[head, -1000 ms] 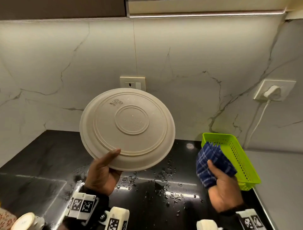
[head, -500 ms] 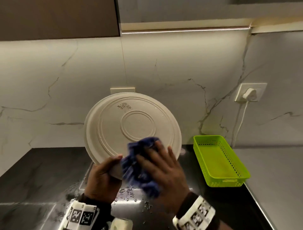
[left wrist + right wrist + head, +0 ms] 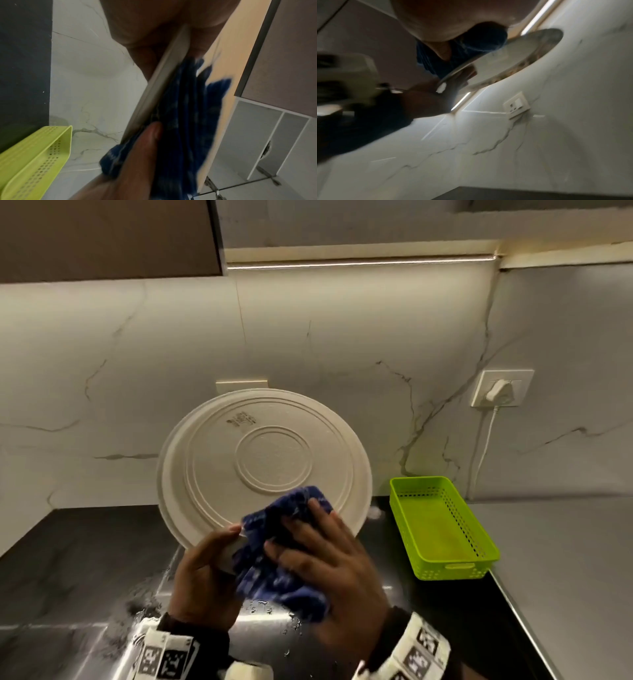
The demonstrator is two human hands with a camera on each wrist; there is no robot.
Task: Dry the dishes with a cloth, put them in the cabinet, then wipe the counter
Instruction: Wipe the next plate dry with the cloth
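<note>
My right hand [image 3: 329, 573] and the bunched dark blue checked cloth [image 3: 281, 556] cover the lower edge of the round cream plate [image 3: 263, 460]. Plate's front face hidden from the head view. Its stamped mark is unreadable. Cloth smeared in left wrist view. Green perforated plastic basket [image 3: 32, 159] cut off there.

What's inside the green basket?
The green basket looks empty: only its bare green floor shows. The near wall hides a thin strip of the floor behind it.
</note>
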